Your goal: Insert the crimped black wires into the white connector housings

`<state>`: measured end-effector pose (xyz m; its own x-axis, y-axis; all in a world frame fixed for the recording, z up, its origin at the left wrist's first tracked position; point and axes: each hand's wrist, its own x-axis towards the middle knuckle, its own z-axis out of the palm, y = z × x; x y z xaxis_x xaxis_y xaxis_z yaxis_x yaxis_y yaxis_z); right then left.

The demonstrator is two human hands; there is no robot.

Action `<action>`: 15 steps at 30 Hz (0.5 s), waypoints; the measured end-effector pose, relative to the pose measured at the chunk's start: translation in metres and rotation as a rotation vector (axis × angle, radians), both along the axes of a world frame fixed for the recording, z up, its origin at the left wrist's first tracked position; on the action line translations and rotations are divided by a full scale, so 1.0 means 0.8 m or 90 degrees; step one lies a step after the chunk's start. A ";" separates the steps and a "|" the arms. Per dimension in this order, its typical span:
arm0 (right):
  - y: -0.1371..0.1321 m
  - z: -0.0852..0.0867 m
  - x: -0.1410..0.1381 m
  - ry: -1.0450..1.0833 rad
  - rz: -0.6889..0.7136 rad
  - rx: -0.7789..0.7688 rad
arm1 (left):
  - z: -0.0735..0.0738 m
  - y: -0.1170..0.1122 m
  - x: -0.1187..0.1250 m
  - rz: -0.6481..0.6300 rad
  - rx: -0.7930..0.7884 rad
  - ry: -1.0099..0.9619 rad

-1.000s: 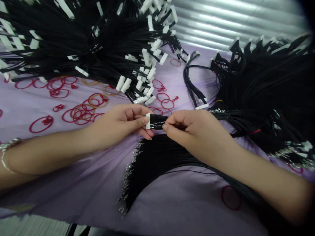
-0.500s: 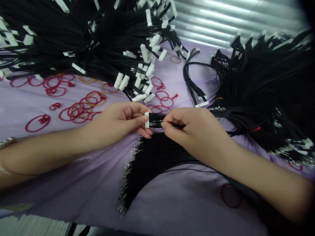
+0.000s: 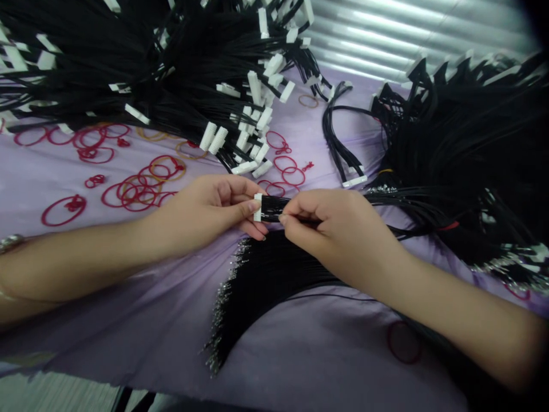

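My left hand [image 3: 229, 207] pinches a small white connector [image 3: 258, 207] between thumb and fingers. Several black wires [image 3: 273, 207] run from its right side. Close by, my right hand [image 3: 328, 220] has thumb and forefinger pressed together at these wires. Whether it grips a single wire or more is hidden by the fingers. Just below both hands lies a fanned bundle of loose black wires [image 3: 274, 266], its left ends tipped with shiny metal terminals [image 3: 223, 303].
A heap of black cables with white connectors [image 3: 141, 63] fills the back left. More black cables [image 3: 472, 131] are piled at the right. Red and yellow rubber bands [image 3: 137, 189] lie on the purple cloth [image 3: 141, 320]. A ridged metallic surface [image 3: 398, 34] stands behind.
The view has shifted slightly. Both hands keep nearly the same pose, with the right fingertips a touch closer to the connector.
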<state>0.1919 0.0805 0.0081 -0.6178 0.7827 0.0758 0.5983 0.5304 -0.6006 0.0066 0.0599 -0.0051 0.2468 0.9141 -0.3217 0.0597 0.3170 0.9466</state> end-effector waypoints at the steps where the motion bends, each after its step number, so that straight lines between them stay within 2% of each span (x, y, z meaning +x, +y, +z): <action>1: 0.000 -0.001 0.000 0.000 0.000 0.001 | 0.000 0.000 0.000 0.002 -0.002 -0.003; 15: -0.002 0.001 0.003 0.009 0.002 -0.016 | -0.002 0.001 0.000 0.005 -0.028 -0.058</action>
